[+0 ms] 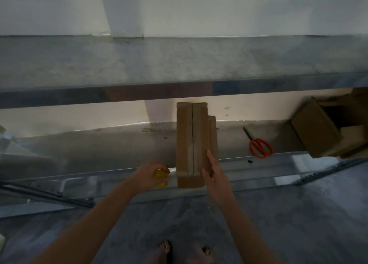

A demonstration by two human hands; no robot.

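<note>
so the long brown cardboard box [186, 136] lies on the grey metal shelf [99, 144], long axis pointing away, near end at the front lip. right hand [214, 171] rests straight-fingered on its right side; left hand [148, 176], just left of that end, grips a small yellow object [159, 174].

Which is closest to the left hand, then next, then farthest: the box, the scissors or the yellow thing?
1. The yellow thing, held in the left hand.
2. The box, just to the right.
3. The scissors, much farther right.
</note>
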